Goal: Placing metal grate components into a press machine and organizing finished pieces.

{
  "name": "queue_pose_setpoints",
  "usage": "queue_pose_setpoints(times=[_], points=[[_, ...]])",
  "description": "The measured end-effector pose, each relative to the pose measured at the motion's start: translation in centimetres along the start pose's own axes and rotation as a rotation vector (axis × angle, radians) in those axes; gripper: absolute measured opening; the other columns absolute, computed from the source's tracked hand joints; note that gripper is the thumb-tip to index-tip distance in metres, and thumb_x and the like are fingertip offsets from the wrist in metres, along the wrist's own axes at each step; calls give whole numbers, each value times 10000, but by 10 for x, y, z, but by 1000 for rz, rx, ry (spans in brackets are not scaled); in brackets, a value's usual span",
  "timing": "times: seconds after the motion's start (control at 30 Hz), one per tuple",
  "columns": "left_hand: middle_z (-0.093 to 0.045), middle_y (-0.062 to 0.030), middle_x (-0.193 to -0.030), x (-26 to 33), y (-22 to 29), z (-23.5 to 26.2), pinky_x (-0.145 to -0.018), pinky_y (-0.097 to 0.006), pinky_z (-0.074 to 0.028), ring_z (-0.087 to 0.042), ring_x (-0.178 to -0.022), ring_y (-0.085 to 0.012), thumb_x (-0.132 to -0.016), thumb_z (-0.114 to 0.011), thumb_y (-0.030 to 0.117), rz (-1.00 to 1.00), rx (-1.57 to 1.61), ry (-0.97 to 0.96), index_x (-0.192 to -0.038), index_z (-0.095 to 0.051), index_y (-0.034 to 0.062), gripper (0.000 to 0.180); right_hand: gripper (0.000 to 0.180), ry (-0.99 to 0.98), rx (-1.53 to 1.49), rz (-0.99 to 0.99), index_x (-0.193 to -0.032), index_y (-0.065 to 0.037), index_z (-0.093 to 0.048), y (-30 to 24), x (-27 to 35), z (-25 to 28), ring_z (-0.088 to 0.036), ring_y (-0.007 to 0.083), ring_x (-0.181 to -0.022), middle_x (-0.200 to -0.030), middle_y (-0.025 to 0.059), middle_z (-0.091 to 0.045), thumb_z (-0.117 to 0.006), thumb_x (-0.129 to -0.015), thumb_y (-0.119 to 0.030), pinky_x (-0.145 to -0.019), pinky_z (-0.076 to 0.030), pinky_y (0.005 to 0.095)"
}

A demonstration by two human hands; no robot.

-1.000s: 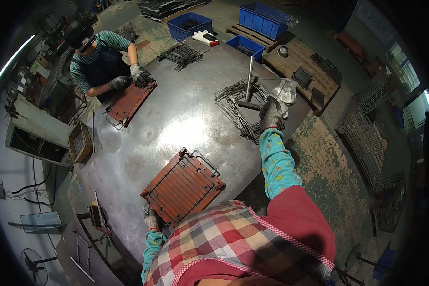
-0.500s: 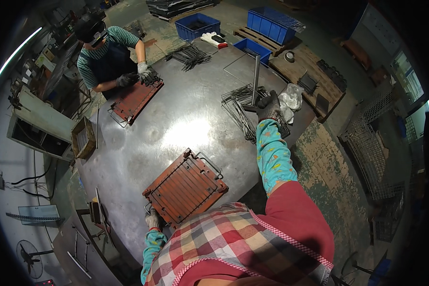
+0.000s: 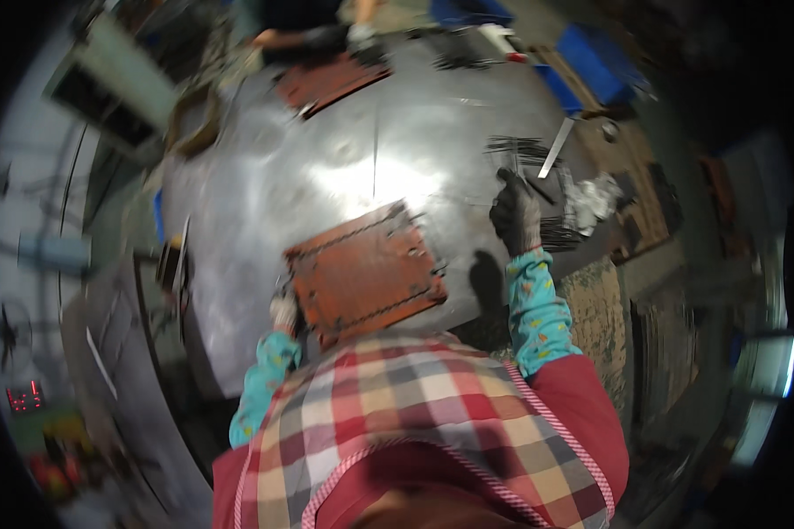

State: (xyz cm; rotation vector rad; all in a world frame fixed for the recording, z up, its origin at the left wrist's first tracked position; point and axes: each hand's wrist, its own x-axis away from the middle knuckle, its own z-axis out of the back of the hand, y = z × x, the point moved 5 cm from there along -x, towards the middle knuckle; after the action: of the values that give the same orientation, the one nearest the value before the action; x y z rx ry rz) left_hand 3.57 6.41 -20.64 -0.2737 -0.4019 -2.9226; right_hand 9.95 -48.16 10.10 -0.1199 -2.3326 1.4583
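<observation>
Two rust-red flat panels are counted: one panel (image 3: 366,271) near the table's close edge, a second panel (image 3: 329,79) at the far side. One round grey metal table (image 3: 265,176) is seen. Two gloved hands of the wearer are counted: a left hand (image 3: 284,310) and a right hand (image 3: 516,212). One pile of dark wire pieces (image 3: 519,152) is noted, blurred. One pale flat metal strip (image 3: 556,147) is counted. Two blue crates (image 3: 591,70) are made out. One other person's gloved hand (image 3: 362,37) is seen.
</observation>
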Motion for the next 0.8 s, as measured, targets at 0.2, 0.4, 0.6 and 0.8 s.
queue_pose_setpoints(times=[0.2,0.4,0.6,0.8], points=[[-630,-225,-849,43,91,103,-743,-430,-465,-618,-817,-341,-782,-547,630,473,606,-15,-944,-619,-58,710,227,-150,211,-410,-1045,-94,-593,130,83,-59,-256,48,-386,-528,-76,-291,-558,-902,-266,-354,-200,224],[-644,-233,-922,56,100,120,-797,-409,-489,-619,-887,-373,-680,-661,516,479,660,-199,-1033,-568,-84,703,223,-95,372,-287,-997,-96,-622,160,93,-53,-284,50,-408,-535,-69,-351,-602,-889,-291,-380,-215,238],[-627,-235,-970,69,116,149,-798,-410,-502,-624,-892,-346,-629,-692,421,500,544,-226,-1043,-549,-80,665,334,-49,466,-308,-1089,-85,-634,157,106,-44,-463,76,-634,-782,-25,-536,-612,-868,-335,-528,-371,237],[-615,-260,-1011,67,116,152,-815,-407,-505,-619,-931,-359,-638,-692,418,455,565,-273,-1101,-535,-77,696,343,-49,520,-322,-1090,-69,-623,143,117,-54,-455,82,-562,-690,-17,-522,-596,-875,-336,-484,-360,240]])
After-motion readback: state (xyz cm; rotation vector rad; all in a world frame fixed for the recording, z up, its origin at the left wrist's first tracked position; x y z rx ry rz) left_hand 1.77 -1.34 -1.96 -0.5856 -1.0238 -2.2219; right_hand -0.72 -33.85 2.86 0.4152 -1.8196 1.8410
